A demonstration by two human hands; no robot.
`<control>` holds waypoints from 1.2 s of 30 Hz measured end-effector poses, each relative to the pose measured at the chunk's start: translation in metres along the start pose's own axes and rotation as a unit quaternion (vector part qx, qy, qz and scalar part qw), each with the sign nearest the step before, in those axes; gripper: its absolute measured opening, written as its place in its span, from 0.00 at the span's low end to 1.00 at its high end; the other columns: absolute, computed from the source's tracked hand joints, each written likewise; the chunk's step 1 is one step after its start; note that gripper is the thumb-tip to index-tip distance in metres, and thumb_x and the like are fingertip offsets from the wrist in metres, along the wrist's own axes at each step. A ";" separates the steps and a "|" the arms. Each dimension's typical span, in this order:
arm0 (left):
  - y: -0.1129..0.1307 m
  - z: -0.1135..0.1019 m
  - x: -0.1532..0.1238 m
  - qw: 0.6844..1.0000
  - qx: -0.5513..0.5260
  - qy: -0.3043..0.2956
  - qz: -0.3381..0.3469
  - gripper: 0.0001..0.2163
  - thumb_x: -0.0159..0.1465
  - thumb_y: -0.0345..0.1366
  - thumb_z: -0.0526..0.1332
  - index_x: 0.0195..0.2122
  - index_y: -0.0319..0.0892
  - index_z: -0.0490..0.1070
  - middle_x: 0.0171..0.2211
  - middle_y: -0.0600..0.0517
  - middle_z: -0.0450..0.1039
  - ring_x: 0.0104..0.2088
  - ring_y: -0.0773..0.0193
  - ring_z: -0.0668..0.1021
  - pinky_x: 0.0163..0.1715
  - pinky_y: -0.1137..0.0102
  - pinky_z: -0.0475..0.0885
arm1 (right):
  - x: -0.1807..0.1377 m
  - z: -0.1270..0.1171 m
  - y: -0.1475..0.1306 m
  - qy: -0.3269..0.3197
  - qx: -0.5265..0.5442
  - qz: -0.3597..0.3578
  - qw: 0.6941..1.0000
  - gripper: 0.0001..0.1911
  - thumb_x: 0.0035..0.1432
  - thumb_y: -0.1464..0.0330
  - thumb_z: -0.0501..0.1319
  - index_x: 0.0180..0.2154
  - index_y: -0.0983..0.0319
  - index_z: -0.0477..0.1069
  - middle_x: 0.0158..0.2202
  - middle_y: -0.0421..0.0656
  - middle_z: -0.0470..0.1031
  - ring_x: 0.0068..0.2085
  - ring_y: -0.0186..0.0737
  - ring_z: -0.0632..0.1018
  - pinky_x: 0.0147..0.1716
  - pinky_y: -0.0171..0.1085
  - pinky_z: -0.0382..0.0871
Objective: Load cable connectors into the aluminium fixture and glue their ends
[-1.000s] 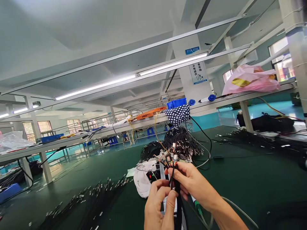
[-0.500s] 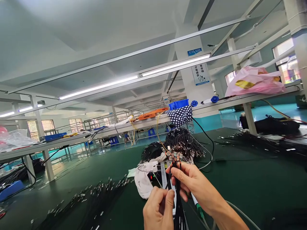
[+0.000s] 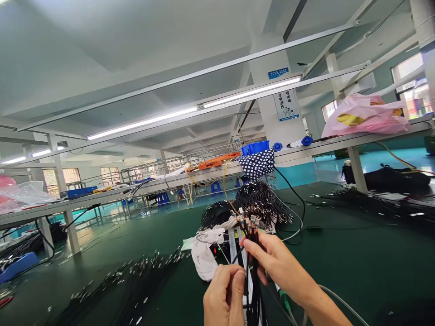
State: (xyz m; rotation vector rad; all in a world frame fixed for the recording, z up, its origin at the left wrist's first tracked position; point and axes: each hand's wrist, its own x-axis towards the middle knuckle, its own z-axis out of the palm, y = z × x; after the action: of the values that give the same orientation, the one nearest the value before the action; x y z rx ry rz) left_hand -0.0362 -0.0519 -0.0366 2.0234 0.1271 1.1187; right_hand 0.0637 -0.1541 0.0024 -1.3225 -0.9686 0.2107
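Note:
My right hand (image 3: 277,262) is closed around a bundle of black cables (image 3: 254,290), just below their upper ends. Small metal connectors (image 3: 252,222) with bits of orange wire stick up above its thumb. Lower and to the left, my left hand (image 3: 224,294) pinches a thin black cable (image 3: 237,256) that slants up toward the bundle. Its fingertips hide the end of that cable. Behind the hands, a black box (image 3: 222,250) with a red light sits beside white cloth (image 3: 203,258).
Heaps of black cables (image 3: 261,201) lie beyond the hands. More cables (image 3: 146,276) spread over the dark green table (image 3: 356,267) on the left. A green-ended tool (image 3: 283,296) with a grey cord is under my right wrist. A raised shelf (image 3: 319,147) crosses behind, carrying a pink bag (image 3: 367,117).
The bundle's connector ends have shifted slightly and now tilt differently above my right hand. A single cable shows more clearly between the two hands. The view has swung slightly left.

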 end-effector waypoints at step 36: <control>0.081 -0.016 0.033 0.975 -0.168 -0.145 -0.023 0.09 0.65 0.43 0.58 0.40 0.44 0.70 0.37 0.53 0.75 0.39 0.63 0.76 0.41 0.71 0.69 | -0.066 -0.001 -0.035 0.142 0.164 0.048 0.975 0.22 0.51 0.50 0.67 0.36 0.63 0.74 0.25 0.39 0.69 0.20 0.25 0.60 0.15 0.25 0.51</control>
State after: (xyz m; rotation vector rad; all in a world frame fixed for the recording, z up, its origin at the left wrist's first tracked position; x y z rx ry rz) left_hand -0.0503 -0.0826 0.0457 1.8415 -0.1548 0.7463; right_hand 0.0111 -0.2070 0.0019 -1.0598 -0.5993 0.2368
